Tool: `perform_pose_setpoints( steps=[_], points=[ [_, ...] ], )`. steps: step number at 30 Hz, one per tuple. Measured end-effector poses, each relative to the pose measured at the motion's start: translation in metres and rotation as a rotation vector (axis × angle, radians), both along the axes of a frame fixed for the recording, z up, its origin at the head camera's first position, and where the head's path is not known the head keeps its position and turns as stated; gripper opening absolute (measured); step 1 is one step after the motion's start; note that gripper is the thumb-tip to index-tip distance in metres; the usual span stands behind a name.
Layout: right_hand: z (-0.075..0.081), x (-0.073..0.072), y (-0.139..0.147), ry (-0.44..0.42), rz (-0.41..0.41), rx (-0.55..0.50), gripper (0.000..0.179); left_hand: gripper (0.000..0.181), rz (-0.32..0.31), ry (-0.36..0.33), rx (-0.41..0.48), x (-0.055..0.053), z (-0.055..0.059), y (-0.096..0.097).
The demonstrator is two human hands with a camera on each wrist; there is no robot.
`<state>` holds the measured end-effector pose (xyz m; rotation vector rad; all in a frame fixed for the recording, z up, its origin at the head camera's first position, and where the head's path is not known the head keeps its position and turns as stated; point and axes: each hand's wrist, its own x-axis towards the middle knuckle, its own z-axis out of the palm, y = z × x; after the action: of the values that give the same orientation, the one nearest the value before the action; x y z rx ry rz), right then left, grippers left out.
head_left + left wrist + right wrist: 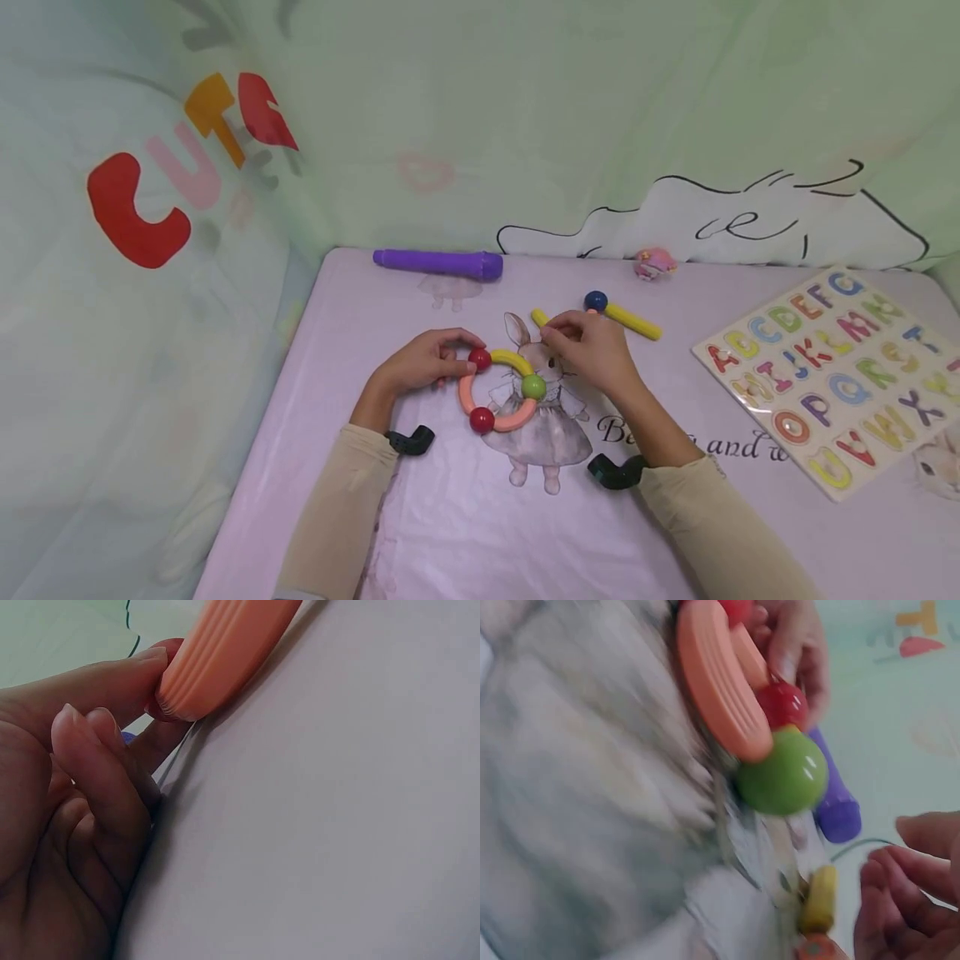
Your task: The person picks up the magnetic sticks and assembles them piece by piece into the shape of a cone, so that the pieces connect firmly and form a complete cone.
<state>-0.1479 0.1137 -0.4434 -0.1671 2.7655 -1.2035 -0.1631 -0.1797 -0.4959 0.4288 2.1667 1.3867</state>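
Note:
Balls and curved sticks form a toy ring (514,422) on the table: two red balls, one green ball (533,387), a yellow stick and orange sticks. At its upper left, my left hand (429,360) pinches a red ball (479,359) between thumb and finger; the left wrist view shows the adjoining orange stick (225,664) close up. My right hand (592,346) hovers beyond the green ball with loosely bent fingers and nothing between them. Near its fingertips lies a yellow stick (822,900) beside an orange piece (819,948), both partly hidden by the hand in the head view.
A blue ball (596,301) and a straight yellow stick (633,322) lie behind the right hand. A purple microphone-shaped toy (438,263) and a small pink toy (656,263) sit along the back edge. At right lies an alphabet puzzle board (813,422).

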Motion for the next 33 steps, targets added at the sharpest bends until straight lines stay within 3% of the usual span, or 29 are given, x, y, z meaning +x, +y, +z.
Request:
perform_pose_setpoints(
  steps=[5,9,15,22,33],
  points=[
    [0.006,-0.017,0.017,0.120,-0.094,0.030,0.029,0.034,0.000,0.004,-0.010,0.001,0.000,0.000],
    [0.011,-0.030,0.031,0.151,-0.117,0.055,0.034,0.033,0.003,0.010,-0.018,0.001,-0.001,-0.001],
    [0.008,-0.042,0.051,0.111,-0.111,0.089,0.038,0.033,0.002,0.011,-0.019,0.000,-0.002,-0.001],
    [-0.002,-0.044,0.067,0.004,-0.141,0.097,0.038,0.034,0.000,0.011,-0.010,-0.001,-0.002,-0.001],
    [-0.010,-0.050,0.072,-0.058,-0.068,0.157,0.038,0.033,-0.008,0.017,-0.006,-0.001,-0.001,-0.002]
  ],
)
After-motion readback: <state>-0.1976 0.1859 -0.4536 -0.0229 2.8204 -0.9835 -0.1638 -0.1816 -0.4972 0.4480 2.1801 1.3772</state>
